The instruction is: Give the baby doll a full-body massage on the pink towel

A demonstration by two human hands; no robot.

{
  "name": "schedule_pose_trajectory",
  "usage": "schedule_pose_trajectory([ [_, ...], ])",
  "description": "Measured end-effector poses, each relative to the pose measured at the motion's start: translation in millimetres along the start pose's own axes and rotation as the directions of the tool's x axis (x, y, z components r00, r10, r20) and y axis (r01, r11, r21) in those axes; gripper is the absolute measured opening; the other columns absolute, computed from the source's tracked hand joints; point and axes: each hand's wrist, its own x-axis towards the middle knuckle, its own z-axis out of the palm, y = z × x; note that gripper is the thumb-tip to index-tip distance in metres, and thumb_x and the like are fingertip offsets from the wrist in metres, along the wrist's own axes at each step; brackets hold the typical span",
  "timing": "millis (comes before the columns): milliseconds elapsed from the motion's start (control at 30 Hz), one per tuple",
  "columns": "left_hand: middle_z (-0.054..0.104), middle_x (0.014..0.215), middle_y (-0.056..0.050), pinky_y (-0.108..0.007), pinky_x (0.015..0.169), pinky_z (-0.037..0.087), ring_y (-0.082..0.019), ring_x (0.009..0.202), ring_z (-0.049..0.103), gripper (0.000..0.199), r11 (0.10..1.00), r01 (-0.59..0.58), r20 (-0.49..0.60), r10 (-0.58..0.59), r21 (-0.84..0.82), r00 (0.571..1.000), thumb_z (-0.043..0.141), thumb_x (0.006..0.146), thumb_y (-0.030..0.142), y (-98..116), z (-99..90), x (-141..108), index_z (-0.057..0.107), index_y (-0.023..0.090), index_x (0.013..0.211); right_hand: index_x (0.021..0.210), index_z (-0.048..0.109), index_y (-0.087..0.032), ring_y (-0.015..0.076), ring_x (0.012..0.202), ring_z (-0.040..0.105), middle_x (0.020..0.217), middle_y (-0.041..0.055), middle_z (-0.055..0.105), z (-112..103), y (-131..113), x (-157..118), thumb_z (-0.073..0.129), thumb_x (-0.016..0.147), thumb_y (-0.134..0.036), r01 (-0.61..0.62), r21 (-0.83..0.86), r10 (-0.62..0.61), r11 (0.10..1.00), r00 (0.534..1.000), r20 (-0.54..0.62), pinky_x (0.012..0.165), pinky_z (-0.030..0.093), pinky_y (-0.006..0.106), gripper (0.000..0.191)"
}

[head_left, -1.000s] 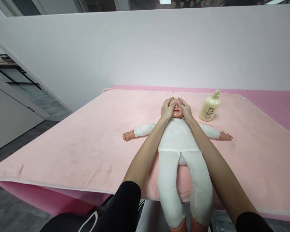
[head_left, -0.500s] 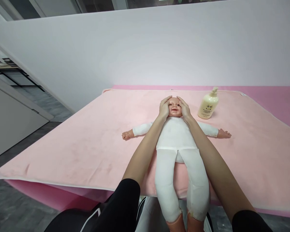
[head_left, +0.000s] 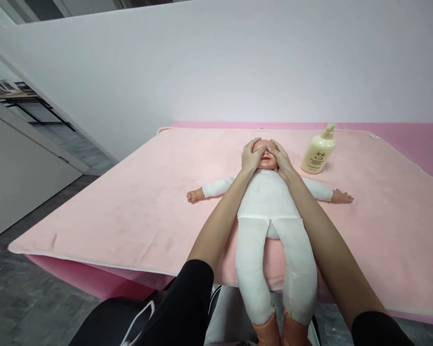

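A baby doll (head_left: 269, 197) with a white cloth body lies on its back on the pink blanket (head_left: 147, 192), its arms spread to both sides and its feet toward me. My left hand (head_left: 250, 156) is wrapped round one side of the doll's head, and my right hand (head_left: 282, 157) round the other. Both thumbs lie across the face beside the nose and cover the eyes; the mouth still shows. My forearms run along either side of the torso.
A pale yellow pump bottle (head_left: 318, 150) stands on the blanket, right of the doll's head. Behind the table rises a white wall (head_left: 216, 67). The doll's lower legs hang past the near blanket edge. A grey door (head_left: 29, 178) is at the far left.
My thumbs have moved inward from the sides of the doll's head onto its face, over the eyes. The whole view has shifted slightly; the doll and bottle keep their places.
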Motion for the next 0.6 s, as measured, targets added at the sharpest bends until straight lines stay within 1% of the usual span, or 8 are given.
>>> schedule_pose_trajectory([
  [67, 0.061, 0.118, -0.005, -0.033, 0.102, 0.038, -0.021, 0.115, 0.052, 0.033, 1.000, 0.002, -0.002, -0.002, -0.017, 1.000, 0.059, 0.074, 0.025, 0, 0.6, 1, 0.064, 0.020, 0.107, 0.113, 0.058, -0.025, 0.0186, 0.118, 0.051, 0.127, 0.0012, 0.055, 0, -2, -1, 0.069, 0.064, -0.032, -0.022, -0.011, 0.022, 1.000, 0.999, -0.025, 0.103, 0.042, 0.033, 0.051],
  [167, 0.062, 0.116, -0.004, -0.033, 0.103, 0.037, -0.020, 0.115, 0.052, 0.030, 0.998, 0.000, 0.001, 0.000, -0.057, 1.000, 0.056, 0.076, 0.024, -2, 2.0, 2, 0.065, 0.021, 0.104, 0.112, 0.059, -0.024, 0.0178, 0.120, 0.050, 0.127, 0.0014, 0.055, 0, -5, -1, 0.065, 0.068, -0.030, -0.022, -0.024, 0.021, 0.999, 0.999, -0.029, 0.104, 0.041, 0.033, 0.045],
  [333, 0.061, 0.118, -0.004, -0.032, 0.105, 0.035, -0.019, 0.117, 0.051, 0.031, 0.991, 0.035, -0.001, -0.036, -0.126, 0.999, 0.046, 0.079, 0.018, -7, 3.3, 6, 0.066, 0.019, 0.103, 0.108, 0.062, -0.023, 0.0153, 0.117, 0.052, 0.123, -0.0010, 0.059, 2, -7, -1, 0.060, 0.072, -0.027, -0.039, 0.032, 0.040, 0.999, 0.998, -0.052, 0.104, 0.041, 0.032, 0.036],
  [433, 0.062, 0.118, -0.004, -0.031, 0.105, 0.036, -0.018, 0.118, 0.050, 0.037, 0.984, 0.058, -0.026, -0.064, -0.169, 0.998, 0.038, 0.079, 0.015, -10, 3.7, 7, 0.066, 0.017, 0.103, 0.107, 0.063, -0.021, 0.0146, 0.117, 0.052, 0.122, -0.0003, 0.060, 2, -3, 2, 0.053, 0.074, -0.024, -0.021, 0.056, 0.026, 0.998, 0.996, -0.081, 0.105, 0.040, 0.031, 0.034],
  [500, 0.062, 0.117, -0.003, -0.030, 0.104, 0.037, -0.017, 0.118, 0.050, 0.040, 0.980, 0.068, -0.041, -0.077, -0.187, 0.996, 0.034, 0.079, 0.013, -13, 4.3, 7, 0.066, 0.018, 0.102, 0.108, 0.063, -0.020, 0.0147, 0.118, 0.051, 0.122, 0.0000, 0.060, 1, 1, 4, 0.050, 0.075, -0.024, 0.001, 0.042, 0.002, 0.999, 0.996, -0.091, 0.106, 0.038, 0.032, 0.036],
  [600, 0.063, 0.116, -0.002, -0.029, 0.102, 0.039, -0.017, 0.116, 0.052, 0.040, 0.979, 0.086, -0.051, -0.097, -0.185, 0.994, 0.033, 0.080, 0.013, -15, 6.0, 9, 0.066, 0.018, 0.103, 0.112, 0.061, -0.020, 0.0157, 0.121, 0.048, 0.123, 0.0003, 0.059, -1, 6, 7, 0.049, 0.076, -0.028, 0.056, -0.014, -0.057, 0.998, 0.997, -0.059, 0.107, 0.036, 0.036, 0.039],
])
